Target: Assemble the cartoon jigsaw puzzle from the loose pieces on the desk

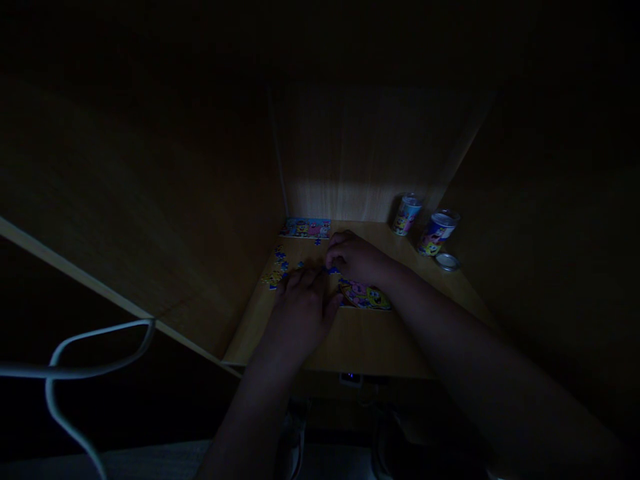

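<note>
Desktop [370, 343] in near-darkness, seen from above.
The left hand [303, 300] rests palm down, fingers slightly parted, perhaps for steadying; whether it pins anything I cannot tell. The right hand [353, 257] curls its fingers inward and down, as if for fine work, but shadow hides whether they grip. One SpongeBob panel [367, 295] lies flat by the right wrist and left thumb, presumably central for reach; a cartoon strip [306, 228] lies at the back left, likely for viewing. Two SpongeBob canisters [437, 235] stand upright at right, seemingly clear of the arms, with a round metallic lid [447, 261] beside the nearer. Loose jigsaw pieces [281, 265] spread left, apparently for picking; a blue piece [334, 271] lies under the right fingertips.
</note>
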`<act>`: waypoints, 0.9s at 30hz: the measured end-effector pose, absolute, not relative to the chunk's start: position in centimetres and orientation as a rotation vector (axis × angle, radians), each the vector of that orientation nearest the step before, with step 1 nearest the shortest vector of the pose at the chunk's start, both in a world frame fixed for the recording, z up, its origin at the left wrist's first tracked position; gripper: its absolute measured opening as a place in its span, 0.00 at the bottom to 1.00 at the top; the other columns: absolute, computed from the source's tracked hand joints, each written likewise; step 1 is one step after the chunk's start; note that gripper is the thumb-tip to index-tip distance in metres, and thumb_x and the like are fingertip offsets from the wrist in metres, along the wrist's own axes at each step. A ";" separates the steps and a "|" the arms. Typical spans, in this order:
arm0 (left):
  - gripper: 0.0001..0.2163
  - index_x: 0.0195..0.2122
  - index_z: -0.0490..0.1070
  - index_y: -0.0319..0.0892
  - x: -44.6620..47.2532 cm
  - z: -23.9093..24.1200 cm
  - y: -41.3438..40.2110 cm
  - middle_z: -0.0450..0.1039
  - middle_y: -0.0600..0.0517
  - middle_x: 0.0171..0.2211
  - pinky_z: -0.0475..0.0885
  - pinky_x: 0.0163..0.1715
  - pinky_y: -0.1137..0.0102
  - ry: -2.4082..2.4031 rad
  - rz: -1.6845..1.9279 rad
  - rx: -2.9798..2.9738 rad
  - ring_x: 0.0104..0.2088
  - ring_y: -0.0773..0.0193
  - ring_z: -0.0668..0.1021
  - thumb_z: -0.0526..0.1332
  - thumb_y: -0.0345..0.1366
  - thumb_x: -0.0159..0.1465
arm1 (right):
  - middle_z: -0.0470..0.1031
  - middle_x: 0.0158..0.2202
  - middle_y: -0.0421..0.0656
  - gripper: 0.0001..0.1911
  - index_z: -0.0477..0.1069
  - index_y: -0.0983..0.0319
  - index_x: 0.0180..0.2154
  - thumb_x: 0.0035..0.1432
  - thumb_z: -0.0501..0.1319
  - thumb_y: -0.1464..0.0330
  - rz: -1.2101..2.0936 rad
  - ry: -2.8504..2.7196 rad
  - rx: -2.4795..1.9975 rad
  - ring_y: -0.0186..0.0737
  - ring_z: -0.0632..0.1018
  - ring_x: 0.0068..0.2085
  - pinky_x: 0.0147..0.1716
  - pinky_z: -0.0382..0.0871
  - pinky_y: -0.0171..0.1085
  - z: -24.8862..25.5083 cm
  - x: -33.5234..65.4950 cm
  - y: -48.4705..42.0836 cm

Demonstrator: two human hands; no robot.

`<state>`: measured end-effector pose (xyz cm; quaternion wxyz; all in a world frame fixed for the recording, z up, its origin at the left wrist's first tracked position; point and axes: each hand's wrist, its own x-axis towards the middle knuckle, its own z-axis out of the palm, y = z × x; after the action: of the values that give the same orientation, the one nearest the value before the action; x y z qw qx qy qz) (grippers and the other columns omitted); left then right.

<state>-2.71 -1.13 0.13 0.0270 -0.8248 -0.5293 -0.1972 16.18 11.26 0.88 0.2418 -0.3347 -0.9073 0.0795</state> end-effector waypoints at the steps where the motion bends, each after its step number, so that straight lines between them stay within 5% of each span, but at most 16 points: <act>1: 0.20 0.62 0.74 0.37 -2.7 0.1 -1.1 0.77 0.38 0.61 0.66 0.67 0.45 -1.635 -0.609 -2.545 0.63 0.40 0.74 0.62 0.45 0.77 | 0.80 0.41 0.44 0.15 0.85 0.58 0.34 0.63 0.63 0.80 0.217 -2.483 -0.915 0.44 0.77 0.48 0.55 0.68 0.42 0.9 16.2 11.2; 20: 0.13 0.58 0.76 0.40 -2.6 0.6 -1.1 0.79 0.41 0.59 0.67 0.66 0.46 -1.591 -0.661 -2.588 0.59 0.45 0.77 0.57 0.38 0.78 | 0.82 0.41 0.46 0.16 0.85 0.61 0.37 0.62 0.61 0.82 0.231 -2.482 -0.896 0.42 0.80 0.44 0.52 0.72 0.41 1.3 16.6 11.6; 27: 0.10 0.47 0.79 0.43 -2.7 1.6 -1.6 0.82 0.46 0.47 0.76 0.55 0.53 -1.359 -0.762 -2.768 0.49 0.52 0.81 0.57 0.30 0.77 | 0.86 0.45 0.48 0.14 0.83 0.62 0.41 0.66 0.60 0.80 0.140 -2.271 -1.272 0.45 0.84 0.47 0.51 0.74 0.39 2.6 18.3 12.3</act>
<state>-2.72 -1.61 1.63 -0.0176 -0.8713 -0.4279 -0.2397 18.30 12.32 2.60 0.2642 -0.4707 -0.8402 0.0517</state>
